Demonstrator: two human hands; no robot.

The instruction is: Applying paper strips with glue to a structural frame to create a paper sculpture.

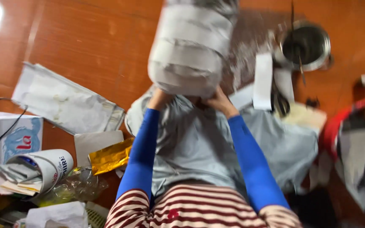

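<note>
Striped lap [195, 209], both hands' grip under grey bundle [191, 46], bundle raised above cloth [199, 143]

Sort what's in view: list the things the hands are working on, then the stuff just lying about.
In hand: grey paper-wrapped bundle, held up by left hand and right hand; grey cloth beneath.

Lying about: metal pot, gold foil packet, white sack, rolled papers.

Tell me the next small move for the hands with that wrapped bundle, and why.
Probably lower the bundle onto the grey cloth. The left hand and right hand grip only its bottom edge while it is lifted clear of the floor, and it is motion-blurred, so the hold looks unsteady. The cloth right under it is the nearest bare spot; papers and a steel pot crowd the sides.
</note>
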